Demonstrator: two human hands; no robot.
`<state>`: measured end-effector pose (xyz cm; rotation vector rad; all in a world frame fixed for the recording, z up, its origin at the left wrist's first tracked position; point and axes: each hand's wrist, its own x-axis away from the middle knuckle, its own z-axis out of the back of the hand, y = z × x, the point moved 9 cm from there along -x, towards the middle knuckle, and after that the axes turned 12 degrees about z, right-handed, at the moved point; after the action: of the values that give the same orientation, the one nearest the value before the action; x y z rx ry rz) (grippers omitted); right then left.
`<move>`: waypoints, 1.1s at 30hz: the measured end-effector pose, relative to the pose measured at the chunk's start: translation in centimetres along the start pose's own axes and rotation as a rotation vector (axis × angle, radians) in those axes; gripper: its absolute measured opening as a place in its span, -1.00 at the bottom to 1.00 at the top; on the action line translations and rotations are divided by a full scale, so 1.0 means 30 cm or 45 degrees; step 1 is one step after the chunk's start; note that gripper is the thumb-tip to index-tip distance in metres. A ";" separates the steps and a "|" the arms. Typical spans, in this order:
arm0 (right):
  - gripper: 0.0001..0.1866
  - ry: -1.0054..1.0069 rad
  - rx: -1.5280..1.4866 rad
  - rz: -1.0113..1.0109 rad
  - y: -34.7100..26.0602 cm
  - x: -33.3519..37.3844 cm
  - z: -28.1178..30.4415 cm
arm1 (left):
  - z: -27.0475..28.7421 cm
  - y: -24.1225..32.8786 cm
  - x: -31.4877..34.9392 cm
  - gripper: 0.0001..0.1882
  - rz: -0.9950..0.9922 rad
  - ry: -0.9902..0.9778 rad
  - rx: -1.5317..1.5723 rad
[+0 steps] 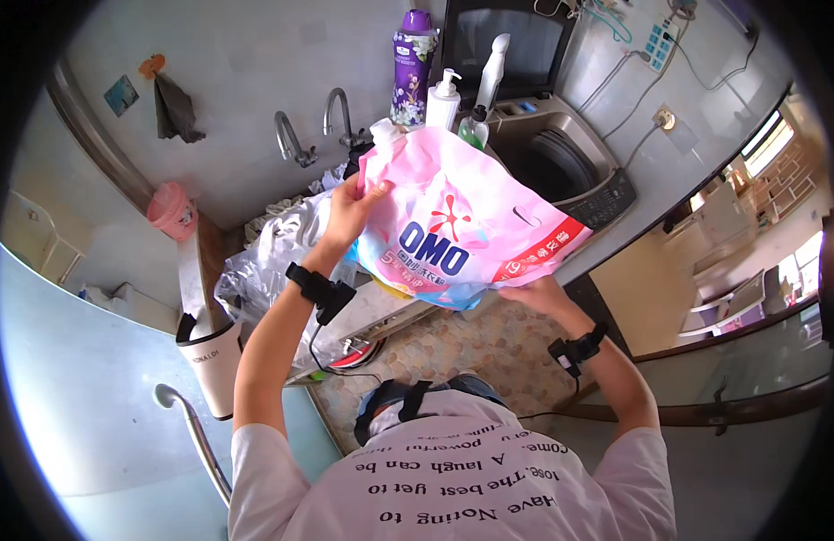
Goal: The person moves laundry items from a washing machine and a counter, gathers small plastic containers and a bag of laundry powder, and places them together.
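A large pink laundry detergent bag (457, 212) with a blue lower edge and a red corner band is held up in front of me, tilted. My left hand (352, 212) grips its left side, with the thumb on the front face and the fingers behind. At the lower right edge, my right hand (536, 294) holds the bag from below, its fingers mostly hidden under it. A white cap-like piece (385, 133) shows at the bag's upper left; I cannot tell whether it belongs to the bag.
Behind the bag stand a purple bottle (413, 77), a white pump bottle (443, 101) and a white spray bottle (493, 70). An open top-loading washing machine (561, 153) is at the right. Two taps (292, 140), clear plastic (273, 261) and a pink bucket (171, 212) lie leftward.
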<state>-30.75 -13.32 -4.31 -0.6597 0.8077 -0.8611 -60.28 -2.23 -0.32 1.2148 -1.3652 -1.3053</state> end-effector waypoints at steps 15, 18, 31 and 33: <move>-0.60 0.216 -0.661 -0.273 -0.553 -0.263 0.449 | 0.010 -0.021 -0.028 -0.62 0.031 -0.001 0.086; -0.62 -0.074 -0.741 -0.279 -0.654 -0.366 0.326 | -0.021 -0.016 -0.028 -0.64 -0.005 -0.035 0.173; -0.73 -0.574 0.600 0.183 -0.753 -0.891 -0.014 | -0.005 -0.019 -0.021 -0.65 -0.062 -0.044 0.195; -0.76 -0.716 0.745 0.304 -0.764 -0.939 -0.070 | -0.007 -0.015 -0.019 -0.70 -0.037 -0.040 0.218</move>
<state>-52.86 -1.12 21.88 -0.2491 0.1019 -0.6023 -59.96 -1.69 -0.75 1.3378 -1.5121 -1.2524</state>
